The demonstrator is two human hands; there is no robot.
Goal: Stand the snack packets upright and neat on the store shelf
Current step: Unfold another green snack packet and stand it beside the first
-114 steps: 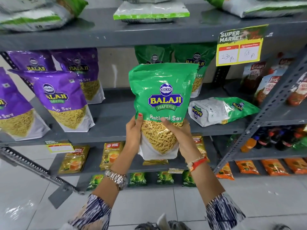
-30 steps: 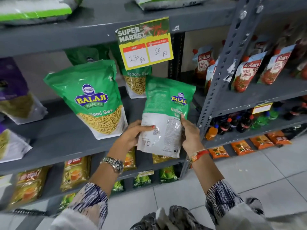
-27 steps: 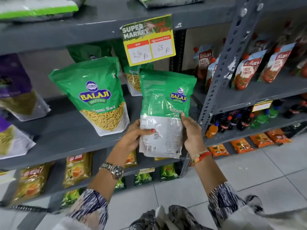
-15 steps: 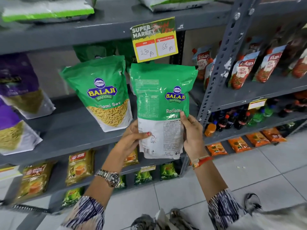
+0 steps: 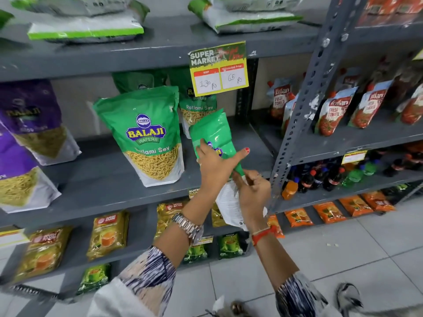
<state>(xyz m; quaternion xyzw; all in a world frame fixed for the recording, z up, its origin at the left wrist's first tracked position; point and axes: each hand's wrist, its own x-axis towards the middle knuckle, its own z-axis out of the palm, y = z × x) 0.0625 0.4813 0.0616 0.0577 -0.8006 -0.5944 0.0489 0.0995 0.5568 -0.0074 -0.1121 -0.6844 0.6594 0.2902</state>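
Note:
I hold a green and white Ratlami Sev packet edge-on in front of the middle grey shelf, tilted with its top leaning toward the shelf. My left hand grips its green middle, thumb stretched out to the right. My right hand pinches its white lower part. Another green Ratlami Sev packet stands upright on the shelf just to the left. A third green packet stands behind, partly hidden by the price tag.
Purple Aloo Sev packets stand at the left of the same shelf. A yellow price tag hangs from the shelf above. A perforated grey upright borders the bay on the right, with ketchup pouches beyond. Tea packets fill the lower shelves.
The packet has turned from facing me flat to edge-on and tilted. My left hand moved up onto its green middle, and my right hand shifted onto the white bottom.

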